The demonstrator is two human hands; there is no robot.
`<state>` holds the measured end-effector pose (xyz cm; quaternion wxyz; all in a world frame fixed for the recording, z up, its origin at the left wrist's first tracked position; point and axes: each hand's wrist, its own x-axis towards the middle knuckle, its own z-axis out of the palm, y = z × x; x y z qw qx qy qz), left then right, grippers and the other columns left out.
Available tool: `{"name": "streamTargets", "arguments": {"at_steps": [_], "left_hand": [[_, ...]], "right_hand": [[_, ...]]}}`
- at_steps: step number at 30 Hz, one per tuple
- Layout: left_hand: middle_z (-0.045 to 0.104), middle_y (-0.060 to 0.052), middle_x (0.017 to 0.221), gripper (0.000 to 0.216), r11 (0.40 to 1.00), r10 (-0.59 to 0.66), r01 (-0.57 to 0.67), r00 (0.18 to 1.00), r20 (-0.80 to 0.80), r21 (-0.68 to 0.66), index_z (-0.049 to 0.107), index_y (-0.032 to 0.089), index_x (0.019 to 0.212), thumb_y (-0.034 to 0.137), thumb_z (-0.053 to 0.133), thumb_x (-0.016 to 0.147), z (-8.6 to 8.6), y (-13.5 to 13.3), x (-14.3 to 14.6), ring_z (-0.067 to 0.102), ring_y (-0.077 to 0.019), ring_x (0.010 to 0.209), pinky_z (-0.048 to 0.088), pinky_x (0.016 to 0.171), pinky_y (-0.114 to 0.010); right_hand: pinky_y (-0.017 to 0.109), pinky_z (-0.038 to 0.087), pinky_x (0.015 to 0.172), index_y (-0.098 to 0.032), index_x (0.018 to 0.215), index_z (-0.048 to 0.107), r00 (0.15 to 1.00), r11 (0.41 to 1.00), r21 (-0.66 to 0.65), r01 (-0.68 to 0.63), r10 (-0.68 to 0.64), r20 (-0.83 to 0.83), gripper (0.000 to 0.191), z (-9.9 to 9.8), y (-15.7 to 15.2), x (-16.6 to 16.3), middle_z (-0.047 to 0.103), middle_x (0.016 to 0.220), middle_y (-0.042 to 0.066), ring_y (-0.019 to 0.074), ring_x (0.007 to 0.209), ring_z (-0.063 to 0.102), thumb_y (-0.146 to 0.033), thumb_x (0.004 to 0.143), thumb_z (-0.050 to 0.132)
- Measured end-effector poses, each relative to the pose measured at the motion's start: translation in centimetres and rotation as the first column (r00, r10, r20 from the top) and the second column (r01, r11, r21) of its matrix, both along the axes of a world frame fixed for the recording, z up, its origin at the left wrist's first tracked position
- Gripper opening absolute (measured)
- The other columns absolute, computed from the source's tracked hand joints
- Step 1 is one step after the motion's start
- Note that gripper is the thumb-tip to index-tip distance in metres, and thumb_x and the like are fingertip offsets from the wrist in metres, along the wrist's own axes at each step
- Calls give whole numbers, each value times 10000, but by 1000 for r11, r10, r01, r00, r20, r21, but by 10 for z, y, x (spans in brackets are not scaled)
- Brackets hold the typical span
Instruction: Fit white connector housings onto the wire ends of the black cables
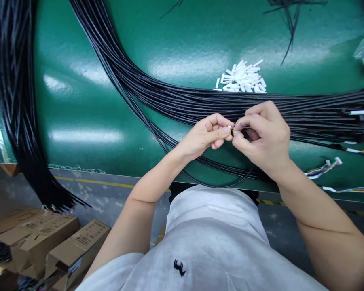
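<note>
Between thumb and fingers, my left hand [206, 136] pinches a small white connector [230, 127]. Thin coloured wires [238, 125] lead from the connector into my right hand [262, 135], whose thumb and forefinger are closed on them. Both hands meet just above the near side of the bench, in front of a thick bundle of black cables [176, 97]. A thinner group of black cables [218, 163] passes below my hands. The exact wire ends are partly hidden by my right fingers.
A pile of small white pieces [244, 76] lies beyond the cables on the green bench [133, 145]. More black cables [15, 89] hang over the left edge. Finished-looking multicoloured leads [352, 189] lie at right. Cardboard boxes [75, 246] stand on the floor.
</note>
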<state>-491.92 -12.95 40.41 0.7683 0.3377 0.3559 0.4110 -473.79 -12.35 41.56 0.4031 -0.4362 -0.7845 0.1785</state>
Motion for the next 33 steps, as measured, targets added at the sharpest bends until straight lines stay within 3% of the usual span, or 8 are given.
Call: {"name": "streamTargets", "arguments": {"at_steps": [6,15,21,23,27,33], "left_hand": [[683,47,684,535,1000,-1,1,1000,-21,22,607,168,876,520,958,677,0,1,0,521,-10,479,335,430,-147],[686,36,708,535,999,-18,19,999,-46,27,622,172,904,532,950,683,-4,1,-2,526,-20,506,347,455,-162],[669,30,764,466,997,28,-24,998,-49,71,650,180,950,506,913,747,-3,0,-1,478,-21,530,349,478,-174],[657,23,807,414,989,101,-93,992,-69,112,673,189,975,490,883,783,0,0,0,466,-30,570,357,497,-180],[549,42,723,358,968,180,-157,978,-106,197,680,195,945,500,831,830,2,-1,0,418,-50,580,344,510,-189],[502,47,679,425,964,181,-141,969,-169,228,675,201,948,609,766,874,-1,-2,0,400,-57,565,325,517,-201]], "right_hand": [[364,467,558,-269,785,640,1000,991,-137,-2,1,-4,82,7,-1,-1,688,926,71,192,677,586,-221,839,678],[360,457,556,-273,793,630,1000,991,-134,2,0,14,84,8,-2,-1,681,930,70,185,663,549,-236,851,679],[315,435,545,-252,776,620,991,967,-249,-63,31,-131,105,7,3,-1,630,907,53,172,706,549,-202,802,708],[286,423,518,-255,835,637,970,917,-371,-144,58,-235,87,5,7,3,607,866,25,157,684,548,-226,815,717],[252,371,432,-273,946,665,891,720,-619,-314,-2,-454,35,2,11,10,531,691,-37,107,497,461,-303,935,679],[227,339,381,-256,837,625,799,602,-690,-402,-136,-585,210,13,14,5,500,694,-40,89,490,447,-341,853,817]]}}
